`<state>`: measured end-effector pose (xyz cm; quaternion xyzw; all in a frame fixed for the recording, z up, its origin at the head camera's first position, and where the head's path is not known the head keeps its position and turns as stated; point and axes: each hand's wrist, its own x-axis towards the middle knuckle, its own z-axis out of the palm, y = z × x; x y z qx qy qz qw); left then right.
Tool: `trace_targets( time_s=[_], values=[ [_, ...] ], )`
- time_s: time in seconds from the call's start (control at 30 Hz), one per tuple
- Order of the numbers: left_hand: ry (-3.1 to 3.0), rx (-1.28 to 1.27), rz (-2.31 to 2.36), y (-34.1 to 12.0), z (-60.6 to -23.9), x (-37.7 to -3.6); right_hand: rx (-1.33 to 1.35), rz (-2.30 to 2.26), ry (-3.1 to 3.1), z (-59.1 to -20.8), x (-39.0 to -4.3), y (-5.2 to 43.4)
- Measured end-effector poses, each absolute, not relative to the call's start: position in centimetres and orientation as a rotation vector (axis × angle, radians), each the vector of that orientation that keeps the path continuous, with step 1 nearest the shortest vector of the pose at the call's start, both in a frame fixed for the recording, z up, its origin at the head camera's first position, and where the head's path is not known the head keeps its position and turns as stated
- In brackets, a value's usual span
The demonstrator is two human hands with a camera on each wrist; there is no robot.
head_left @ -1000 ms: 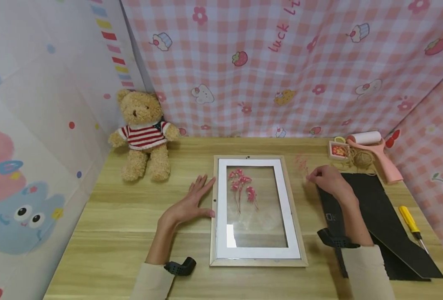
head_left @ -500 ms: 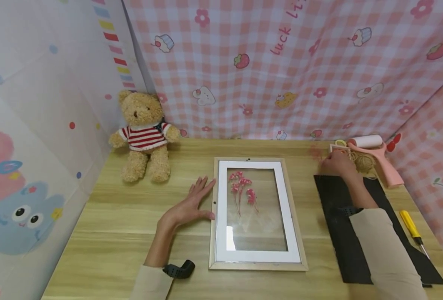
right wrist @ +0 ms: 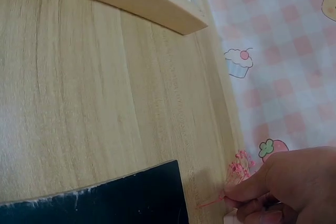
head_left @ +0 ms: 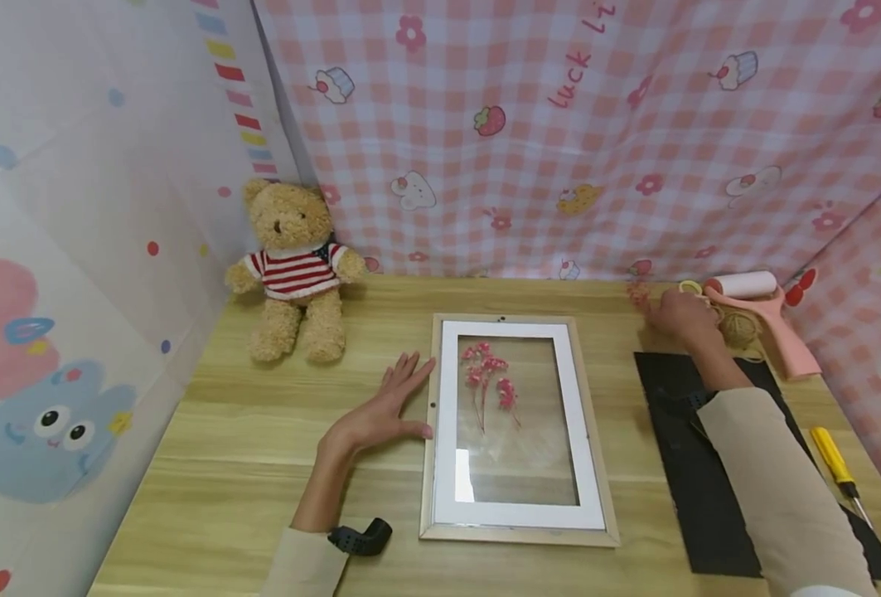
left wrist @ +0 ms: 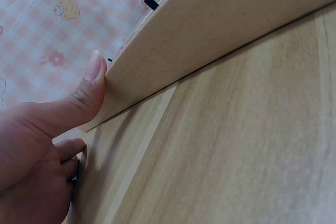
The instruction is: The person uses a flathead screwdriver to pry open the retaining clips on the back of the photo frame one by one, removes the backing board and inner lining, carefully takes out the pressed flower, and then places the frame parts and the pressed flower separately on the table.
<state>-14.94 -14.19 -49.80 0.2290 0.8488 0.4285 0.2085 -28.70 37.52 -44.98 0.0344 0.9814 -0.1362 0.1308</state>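
A wooden photo frame (head_left: 518, 537) with a white mat (head_left: 446, 464) and a clear pane lies flat on the table. Pink dried flowers (head_left: 506, 393) lie inside the mat's window, towards its upper left. My left hand (head_left: 380, 412) rests against the frame's left side, fingers spread; its thumb (left wrist: 94, 72) touches the wood in the left wrist view. Over at the back right, my right hand (head_left: 684, 317) pinches the stem of another pink dried flower sprig (right wrist: 240, 165) between thumb and finger. The small box seen earlier near this hand is mostly hidden behind it.
Black backing board (head_left: 686, 464) lies under my right forearm. A yellow-handled screwdriver (head_left: 831, 454), a twine ball (head_left: 740, 329) and a pink-handled roller (head_left: 776, 327) are at the right. A teddy bear (head_left: 291, 249) sits at the back left.
My right hand has moved back and to the right with the sprig, from beside the frame to the small box. My left hand stays at the frame, and the camera view has shifted slightly.
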Motion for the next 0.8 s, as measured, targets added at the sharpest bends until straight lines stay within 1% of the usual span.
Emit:
trace_targets(
  time_s=[0.1,0.27,0.33,0.4,0.53,0.67,0.77,0.8],
  values=[
    [2.366,0.619,1.171,-14.1,-49.7,-15.0,0.124,-0.381,2.836,-46.1,-29.9,38.4],
    [2.371,0.61,1.153,-14.1,-49.4,-15.1,0.133,-0.362,2.853,-49.9,-32.5,41.5],
    [2.374,0.61,1.154,-14.1,-49.4,-15.1,0.137,-0.36,2.866,-49.8,-32.3,41.5],
    [2.375,0.612,1.155,-14.1,-49.4,-15.1,0.149,-0.383,2.858,-48.1,-31.2,40.3],
    [2.37,0.616,1.16,-14.1,-49.5,-15.1,0.119,-0.551,2.941,-43.9,-27.1,36.6],
    [2.367,0.622,1.159,-14.2,-49.6,-15.0,-0.056,-0.902,3.075,-42.3,-22.5,33.4],
    [2.369,0.628,1.155,-14.3,-49.6,-15.0,-0.103,-1.179,2.961,-41.3,-19.1,30.6],
    [2.37,0.625,1.153,-14.3,-49.5,-14.9,-0.077,-1.254,2.881,-40.9,-18.0,29.7]
  ],
)
